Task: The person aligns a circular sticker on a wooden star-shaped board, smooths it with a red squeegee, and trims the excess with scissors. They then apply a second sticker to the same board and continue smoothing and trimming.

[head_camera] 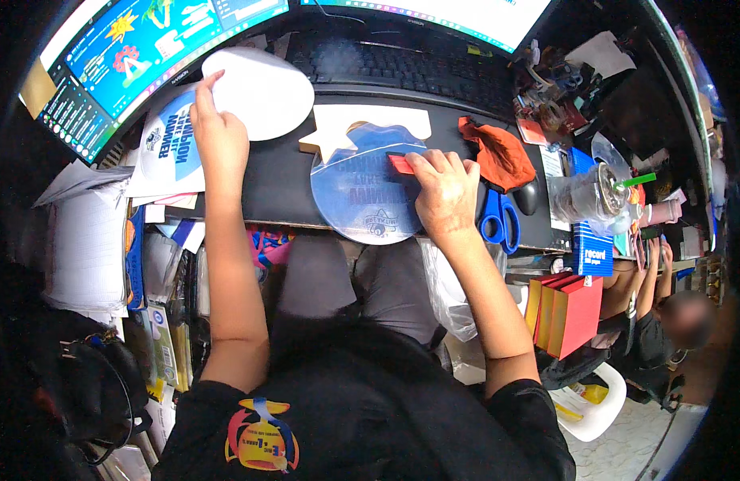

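A white rounded sheet (259, 93) is pinched at its left edge between the thumb and fingers of my left hand (221, 129). My right hand (448, 189) grips a small red flat tool with a dark edge (400, 163), possibly a squeegee, which touches a blue round printed sheet (361, 198). This sheet is glossy and bears writing. It overlaps a pale cutout board with a star-shaped corner (334, 138) and overhangs the desk's front edge. Part of the board is hidden beneath it.
Right of my right hand lie an orange cloth (502, 156), blue-handled scissors (499, 222), and a black mouse (527, 197). A plastic cup with a green straw (586, 192) stands farther right. The keyboard (370, 66) lies behind. Another person (649, 337) is at the right.
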A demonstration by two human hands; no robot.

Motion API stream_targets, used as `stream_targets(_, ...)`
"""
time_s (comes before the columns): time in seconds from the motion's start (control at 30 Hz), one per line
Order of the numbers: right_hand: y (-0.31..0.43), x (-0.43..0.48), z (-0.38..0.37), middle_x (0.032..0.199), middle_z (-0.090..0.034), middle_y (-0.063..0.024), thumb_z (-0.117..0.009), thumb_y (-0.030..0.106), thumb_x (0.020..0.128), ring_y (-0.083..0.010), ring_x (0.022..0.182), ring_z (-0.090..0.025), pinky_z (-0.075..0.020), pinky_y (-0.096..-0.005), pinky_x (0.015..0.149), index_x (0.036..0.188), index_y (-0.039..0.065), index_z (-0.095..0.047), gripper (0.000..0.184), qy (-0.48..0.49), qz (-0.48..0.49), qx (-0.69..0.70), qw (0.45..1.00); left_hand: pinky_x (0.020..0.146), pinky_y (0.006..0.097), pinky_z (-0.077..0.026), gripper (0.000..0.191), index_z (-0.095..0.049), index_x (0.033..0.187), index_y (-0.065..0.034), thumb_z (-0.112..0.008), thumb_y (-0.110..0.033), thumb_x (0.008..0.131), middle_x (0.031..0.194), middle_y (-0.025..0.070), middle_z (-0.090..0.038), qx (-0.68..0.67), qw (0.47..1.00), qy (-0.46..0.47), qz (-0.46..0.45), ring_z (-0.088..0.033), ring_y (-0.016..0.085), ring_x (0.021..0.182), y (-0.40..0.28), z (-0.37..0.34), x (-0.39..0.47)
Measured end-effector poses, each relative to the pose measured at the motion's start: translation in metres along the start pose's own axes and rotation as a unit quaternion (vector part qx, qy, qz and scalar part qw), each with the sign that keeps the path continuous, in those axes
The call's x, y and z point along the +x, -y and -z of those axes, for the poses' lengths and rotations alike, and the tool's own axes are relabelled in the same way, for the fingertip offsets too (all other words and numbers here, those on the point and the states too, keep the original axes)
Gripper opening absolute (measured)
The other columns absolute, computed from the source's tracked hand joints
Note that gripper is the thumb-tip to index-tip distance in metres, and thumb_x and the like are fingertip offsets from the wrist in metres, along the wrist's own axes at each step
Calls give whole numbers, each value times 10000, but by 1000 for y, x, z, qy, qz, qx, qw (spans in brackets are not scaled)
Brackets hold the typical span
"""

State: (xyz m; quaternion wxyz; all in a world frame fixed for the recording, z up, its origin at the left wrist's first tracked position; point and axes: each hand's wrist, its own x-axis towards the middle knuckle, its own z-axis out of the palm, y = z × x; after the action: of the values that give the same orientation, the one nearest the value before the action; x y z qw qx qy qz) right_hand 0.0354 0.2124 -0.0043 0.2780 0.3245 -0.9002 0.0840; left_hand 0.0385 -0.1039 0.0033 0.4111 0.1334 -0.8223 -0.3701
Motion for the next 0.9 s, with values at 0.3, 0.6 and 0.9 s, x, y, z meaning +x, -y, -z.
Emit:
stream_targets(0.3, -2, -10, -12, 960, -618, -45, -629, 68, 718, -251, 882, -575, -402, -454, 813, 1104, 115, -640, 388, -36, -10, -23, 999, 1144, 554, -269, 664, -481, 1415, -133, -767, -242, 825, 1501, 296, -338, 42, 992, 51, -107, -273, 488, 1423, -36, -28, -70)
stream_targets(0.6, -3, 0, -23, 966, -621, -52, -589, 107, 779, -244, 885, -578, -418, -458, 805, 1096, 107, -630, 320, -56, -22, -43, 997, 1088, 441, -388, 955, -388, 1465, -35, -879, -302, 691, 1377, 226, -475, -48, 981, 190, -14, -472, 360, 1305, -51, -46, -94)
stream_targets(0.9, -3, 4, -25, 926, -623, -51, -575, 138, 806, -238, 874, -578, -417, -449, 792, 1103, 104, -628, 303, -45, -43, -59, 996, 1051, 416, -419, 912, -411, 1452, -29, -868, -295, 709, 1328, 210, -512, -38, 980, 195, -6, -518, 338, 1245, -46, -46, -95)
